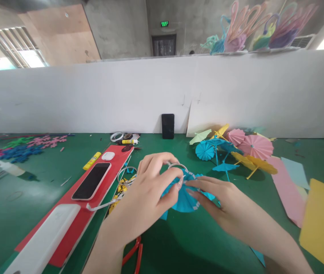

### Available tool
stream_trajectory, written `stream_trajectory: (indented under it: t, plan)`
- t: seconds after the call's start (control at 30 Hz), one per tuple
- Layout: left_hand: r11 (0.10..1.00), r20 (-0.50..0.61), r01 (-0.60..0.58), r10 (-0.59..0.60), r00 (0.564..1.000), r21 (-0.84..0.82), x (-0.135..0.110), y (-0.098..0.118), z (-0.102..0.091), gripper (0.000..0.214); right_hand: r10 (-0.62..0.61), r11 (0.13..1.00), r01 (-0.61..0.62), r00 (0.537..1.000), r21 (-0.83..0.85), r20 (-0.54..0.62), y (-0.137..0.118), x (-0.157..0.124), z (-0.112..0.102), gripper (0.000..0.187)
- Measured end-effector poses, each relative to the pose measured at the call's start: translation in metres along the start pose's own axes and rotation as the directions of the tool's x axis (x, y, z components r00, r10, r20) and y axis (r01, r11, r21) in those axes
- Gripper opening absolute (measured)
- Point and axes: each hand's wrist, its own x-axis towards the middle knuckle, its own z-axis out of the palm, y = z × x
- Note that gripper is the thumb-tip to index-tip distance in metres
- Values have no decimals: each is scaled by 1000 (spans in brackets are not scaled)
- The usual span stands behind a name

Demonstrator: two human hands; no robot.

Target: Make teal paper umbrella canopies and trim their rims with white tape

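A blue pleated paper disc (pixel 186 199) is spread out at the front of the green table, with small whitish patches along its edge. Over its left side, my left hand (pixel 156 186) is closed, thumb and index fingertip pinched together. A thin pale ring that looks like a tape roll (pixel 180 166) shows among that hand's fingers; whatever lies right at the fingertips is too small to make out. From the right, my right hand (pixel 221 201) grips the disc's pleats between thumb and fingers. More folded blue paper is partly hidden behind the right fingers.
Several small paper umbrellas (pixel 256 147) stand at the back right, near coloured paper sheets (pixel 323 224). On the left lie a red board (pixel 61 220) with a phone (pixel 91 181), and a glue stick (pixel 91 161). Red handles (pixel 133 251) lie in front; a white partition (pixel 93 99) closes the back.
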Motion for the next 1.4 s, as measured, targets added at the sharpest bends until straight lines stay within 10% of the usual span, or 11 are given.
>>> stream_trajectory:
  t: [0.47,0.63,1.4]
  plan:
    - [978,153,87,-58,986,-191,1,-11,3,7,110,973,-128,989,195,98,2,-5,-9,16]
    - [975,161,102,-70,985,-198,-1,-9,1,6,219,898,-205,976,388,7,5,-3,-4,43]
    - [993,174,-9,30,984,-120,-4,-1,0,10,215,958,-210,977,197,-6,-7,7,6,24]
